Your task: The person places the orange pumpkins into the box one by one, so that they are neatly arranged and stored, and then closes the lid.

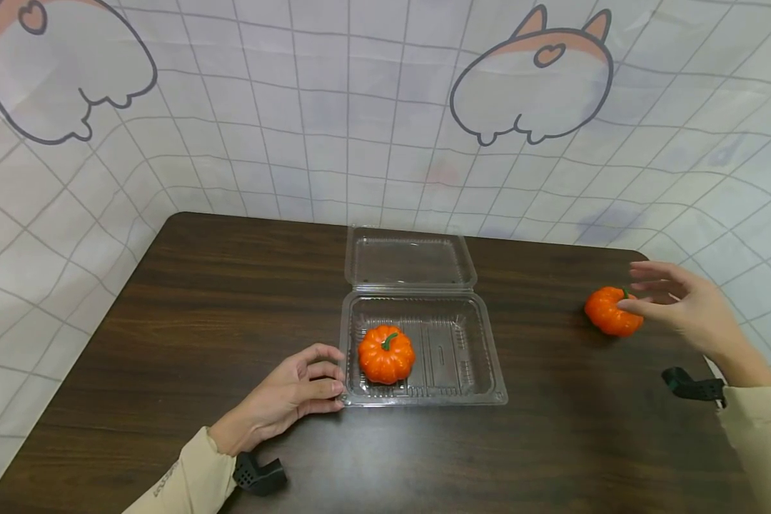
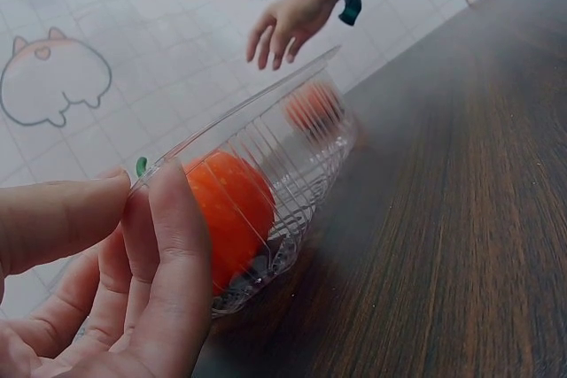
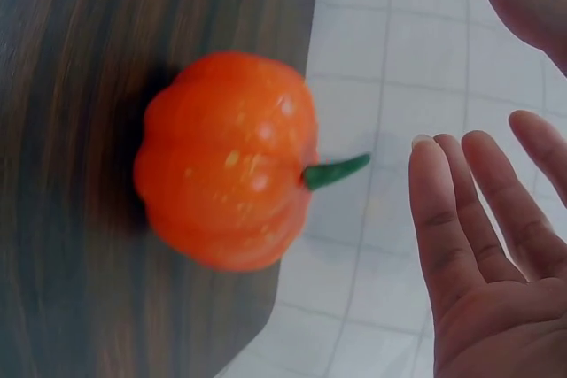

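Note:
A clear plastic clamshell box (image 1: 450,398) lies on the table with its lid folded back. Inside its left part sits an orange toy pumpkin (image 1: 385,360) with a green stem. My left hand (image 1: 292,391) pinches the box's left rim between thumb and fingers, as the left wrist view shows. A second orange pumpkin (image 3: 226,161) stands on the table at the far right, stem up. Over that pumpkin is my right hand (image 1: 687,303), thumb and fingers spread apart with nothing between them. In the right wrist view its fingertips are a little way off the stem.
The dark wood-grain table (image 1: 244,285) has a back edge against a white grid-patterned curtain (image 1: 321,107) with cartoon animal prints. The clear lid (image 1: 413,260) extends behind the box toward the curtain. Black wrist mounts (image 1: 260,477) sit at both sleeves.

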Demonstrator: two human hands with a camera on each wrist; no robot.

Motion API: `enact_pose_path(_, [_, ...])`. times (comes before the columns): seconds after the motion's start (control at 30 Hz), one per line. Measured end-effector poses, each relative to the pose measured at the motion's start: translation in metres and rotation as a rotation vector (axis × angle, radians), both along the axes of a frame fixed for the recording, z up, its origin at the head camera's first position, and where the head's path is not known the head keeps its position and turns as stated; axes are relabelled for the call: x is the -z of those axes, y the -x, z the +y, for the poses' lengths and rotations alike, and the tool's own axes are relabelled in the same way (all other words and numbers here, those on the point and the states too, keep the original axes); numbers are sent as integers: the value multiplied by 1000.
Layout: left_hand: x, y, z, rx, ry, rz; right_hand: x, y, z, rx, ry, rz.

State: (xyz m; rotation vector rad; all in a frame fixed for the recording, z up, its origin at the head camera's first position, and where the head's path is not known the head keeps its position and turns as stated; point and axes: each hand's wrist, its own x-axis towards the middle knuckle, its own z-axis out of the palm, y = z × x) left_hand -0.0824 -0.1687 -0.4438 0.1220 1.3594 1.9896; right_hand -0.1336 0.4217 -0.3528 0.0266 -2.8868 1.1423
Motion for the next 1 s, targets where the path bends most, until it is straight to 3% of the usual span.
enact_pose_path(0.47, [0, -1, -1, 4, -47, 8, 13, 1, 19, 80, -106, -26])
enact_pose_path(1.0, [0, -2, -2, -2, -11, 8, 37, 3, 37, 96, -152, -73])
